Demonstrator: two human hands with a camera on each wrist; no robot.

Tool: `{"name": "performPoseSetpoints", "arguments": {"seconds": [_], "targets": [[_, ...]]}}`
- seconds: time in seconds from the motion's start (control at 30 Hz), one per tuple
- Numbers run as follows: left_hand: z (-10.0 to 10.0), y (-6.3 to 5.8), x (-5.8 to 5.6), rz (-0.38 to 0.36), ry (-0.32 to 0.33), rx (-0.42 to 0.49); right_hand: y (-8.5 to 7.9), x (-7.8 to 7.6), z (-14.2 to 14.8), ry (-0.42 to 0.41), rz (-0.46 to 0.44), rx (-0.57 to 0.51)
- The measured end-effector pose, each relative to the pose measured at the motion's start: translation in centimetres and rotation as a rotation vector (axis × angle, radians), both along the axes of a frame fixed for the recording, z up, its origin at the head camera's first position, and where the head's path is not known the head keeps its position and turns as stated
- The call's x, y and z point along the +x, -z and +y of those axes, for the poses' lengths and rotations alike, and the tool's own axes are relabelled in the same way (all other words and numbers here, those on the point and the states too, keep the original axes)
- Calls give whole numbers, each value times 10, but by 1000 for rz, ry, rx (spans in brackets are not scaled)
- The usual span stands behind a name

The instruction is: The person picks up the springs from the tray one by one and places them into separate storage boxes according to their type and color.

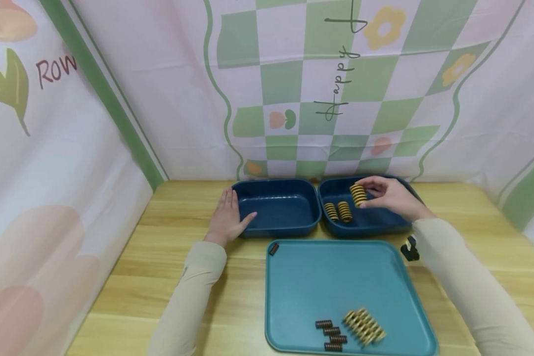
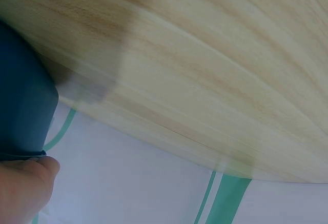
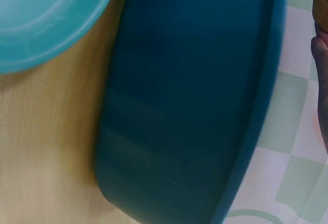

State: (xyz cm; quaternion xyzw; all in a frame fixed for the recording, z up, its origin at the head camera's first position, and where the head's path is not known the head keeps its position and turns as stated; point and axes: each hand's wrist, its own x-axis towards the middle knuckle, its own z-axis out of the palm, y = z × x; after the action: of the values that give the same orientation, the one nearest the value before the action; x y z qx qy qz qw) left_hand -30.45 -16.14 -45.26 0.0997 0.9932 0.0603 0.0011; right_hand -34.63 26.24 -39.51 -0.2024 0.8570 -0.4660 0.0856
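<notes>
Head view: at the left, the left hand [image 1: 227,217] rests with straight fingers and spread thumb at the side of a dark blue, rounded rectangular plastic container [image 1: 278,207], gripping no coil. That container has no springs in it.

On the pale wooden desk [image 1: 244,282], in front of both containers, lies a flat turquoise tray with a raised rim [image 1: 320,277]. A single small dark brown metal coil spring [image 1: 273,248] lies at its far left corner; four more dark brown springs [image 1: 331,331] lie near the front edge, just left of a close-packed group of gold-coloured metal coil springs [image 1: 364,326].

Farther right, a second dark blue plastic container [image 1: 374,222] holds two gold ringed coil springs [image 1: 344,211] side by side at its left end. Just right of them, the right hand [image 1: 389,198] pinches a third gold coil spring [image 1: 358,195], nearly upright, between thumb and fingers.

The step in hand seems to be setting this spring into the right-hand container. The next move likely calls for lowering it beside the pair, keeping clear of them, then loosening the pinch.
</notes>
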Motion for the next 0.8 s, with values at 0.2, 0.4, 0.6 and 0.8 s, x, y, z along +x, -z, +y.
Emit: {"name": "performPoseSetpoints", "arguments": {"seconds": [0.2, 0.4, 0.6, 0.8], "targets": [[1, 0, 0, 0, -2, -2, 6, -8, 1, -13, 13, 99], [0, 0, 1, 9, -1, 2, 15, -15, -1, -37, 93, 269], [1, 0, 2, 15, -2, 11, 26, -22, -5, -70, 177, 460], [1, 0, 1, 3, -6, 15, 31, -25, -14, -121, 240, 530]]}}
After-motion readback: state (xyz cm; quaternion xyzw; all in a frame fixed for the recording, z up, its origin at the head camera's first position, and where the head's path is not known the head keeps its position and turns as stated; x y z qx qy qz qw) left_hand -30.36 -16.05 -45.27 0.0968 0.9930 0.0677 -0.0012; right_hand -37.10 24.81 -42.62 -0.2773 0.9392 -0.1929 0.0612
